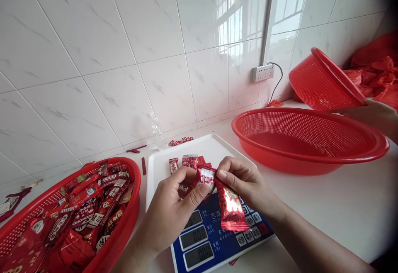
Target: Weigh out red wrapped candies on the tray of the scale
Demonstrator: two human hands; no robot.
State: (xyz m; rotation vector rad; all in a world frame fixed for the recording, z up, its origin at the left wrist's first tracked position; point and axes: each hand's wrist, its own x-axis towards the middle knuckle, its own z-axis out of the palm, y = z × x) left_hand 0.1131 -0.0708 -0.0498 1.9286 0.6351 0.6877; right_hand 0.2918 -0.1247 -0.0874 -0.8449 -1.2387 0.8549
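Observation:
My left hand (172, 210) and my right hand (244, 184) meet over a weighing scale (207, 231). Both pinch red foil candy packets (222, 196): the left thumb and fingers grip a packet with white lettering, and the right fingers hold a shiny red packet that hangs down over the blue display panel. Behind the hands, two or three small red packets (186, 163) lie on the scale's white tray (214, 146). To the left stands a red mesh basket (124, 227) heaped with several red candy packets (87, 215).
A large shallow red basket (311, 157) sits on the white counter at right. Another person's hand (373, 115) holds a smaller red basket (323, 82) tilted above it. Red plastic bags (376, 71) are piled in the far right corner. A wall socket (263, 72) with a plugged cable is behind.

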